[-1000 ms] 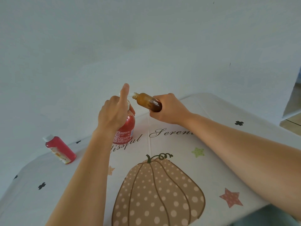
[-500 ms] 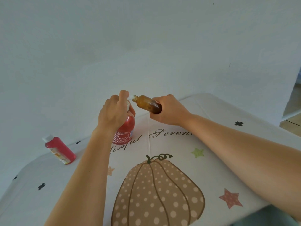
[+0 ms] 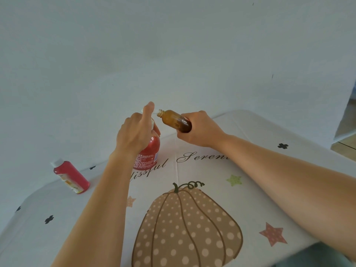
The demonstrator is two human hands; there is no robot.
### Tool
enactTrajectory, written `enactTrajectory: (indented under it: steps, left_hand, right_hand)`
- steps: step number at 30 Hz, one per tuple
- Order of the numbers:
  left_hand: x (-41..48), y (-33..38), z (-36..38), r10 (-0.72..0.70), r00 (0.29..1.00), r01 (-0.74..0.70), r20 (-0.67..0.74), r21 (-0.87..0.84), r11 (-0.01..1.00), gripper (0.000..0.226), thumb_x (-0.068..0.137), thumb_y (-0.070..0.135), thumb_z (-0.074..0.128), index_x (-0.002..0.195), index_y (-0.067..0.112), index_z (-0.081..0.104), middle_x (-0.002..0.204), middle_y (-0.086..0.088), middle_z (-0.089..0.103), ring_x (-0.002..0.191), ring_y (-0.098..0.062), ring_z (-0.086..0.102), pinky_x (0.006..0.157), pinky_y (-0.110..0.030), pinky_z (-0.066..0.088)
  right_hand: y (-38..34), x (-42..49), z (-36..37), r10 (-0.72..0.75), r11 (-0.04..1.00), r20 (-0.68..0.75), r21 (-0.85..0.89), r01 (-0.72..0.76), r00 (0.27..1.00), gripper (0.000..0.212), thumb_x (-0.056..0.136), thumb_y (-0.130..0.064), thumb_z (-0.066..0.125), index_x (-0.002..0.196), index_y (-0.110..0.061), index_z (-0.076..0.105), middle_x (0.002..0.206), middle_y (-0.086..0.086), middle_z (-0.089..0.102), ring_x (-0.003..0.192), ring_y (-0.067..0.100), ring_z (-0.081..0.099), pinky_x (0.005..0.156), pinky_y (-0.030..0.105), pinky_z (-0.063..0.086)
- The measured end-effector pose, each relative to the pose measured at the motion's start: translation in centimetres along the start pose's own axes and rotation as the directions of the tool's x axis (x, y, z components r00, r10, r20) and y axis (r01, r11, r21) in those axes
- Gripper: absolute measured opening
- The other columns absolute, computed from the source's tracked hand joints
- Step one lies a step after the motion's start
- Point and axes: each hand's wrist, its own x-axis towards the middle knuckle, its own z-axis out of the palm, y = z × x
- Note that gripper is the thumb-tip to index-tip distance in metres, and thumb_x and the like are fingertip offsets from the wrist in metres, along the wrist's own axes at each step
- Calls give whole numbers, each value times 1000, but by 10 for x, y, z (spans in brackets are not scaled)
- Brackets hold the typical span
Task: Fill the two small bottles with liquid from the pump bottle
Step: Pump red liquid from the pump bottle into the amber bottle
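Left hand (image 3: 134,132) grips pump bottle (image 3: 151,151); right hand (image 3: 200,130) holds amber bottle (image 3: 174,121) pointing up-left.

The left hand (image 3: 134,135) grips the neck of the red pump bottle (image 3: 151,151), forefinger raised above the pump head. The right hand (image 3: 200,130) holds a small amber bottle (image 3: 174,120) tilted, its open mouth at the spout. A small red bottle (image 3: 71,176), white-capped, stands well apart on the pumpkin-print tablecloth (image 3: 250,170).

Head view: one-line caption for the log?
Refill underway: left hand grips the pump bottle, right hand tilts the amber bottle to its nozzle; red small bottle sits aside.
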Motion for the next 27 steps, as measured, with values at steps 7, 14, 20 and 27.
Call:
enactTrajectory:
  steps: [7, 14, 20, 27]
  left_hand:
    - [7, -2, 2, -74, 997, 76, 30, -95, 993, 64, 97, 44, 21, 81, 3, 67, 74, 1, 77, 88, -30, 65, 83, -38, 47]
    - [2, 5, 1, -75, 996, 80, 58, -93, 992, 35, 107, 30, 22, 124, 17, 49, 80, 9, 71, 98, -30, 60, 88, -42, 41]
    - [0, 9, -6, -49, 988, 62, 148, -88, 994, 56, 114, 39, 17, 122, 12, 65, 85, 1, 72, 103, -33, 65, 101, -48, 42]
    - [-1, 9, -12, 17, 985, -31, 174, 77, 997, 91, 87, 67, 0, 128, 26, 71, 95, -11, 73, 103, -36, 66, 103, -57, 47]
  right_hand:
    - [2, -1, 0, -3, 1000, 12, -19, 4, 1000, 24, 82, -18, 71, 70, -9, 52, 58, 0, 51, 52, 13, 41, 55, 32, 33]
    - [3, -1, -2, 8, 1000, -6, -8, -8, 1000, 30, 82, -17, 70, 66, -17, 45, 55, -7, 45, 51, 12, 40, 54, 29, 31]
    - [6, -1, -1, 17, 1000, -8, -1, -17, 1000, 30, 82, -17, 70, 65, -19, 44, 54, -7, 46, 50, 11, 40, 54, 31, 32]
    - [5, -1, -1, 9, 1000, -18, 8, -9, 1000, 33, 82, -16, 70, 64, -20, 43, 54, -8, 45, 50, 12, 39, 54, 31, 32]
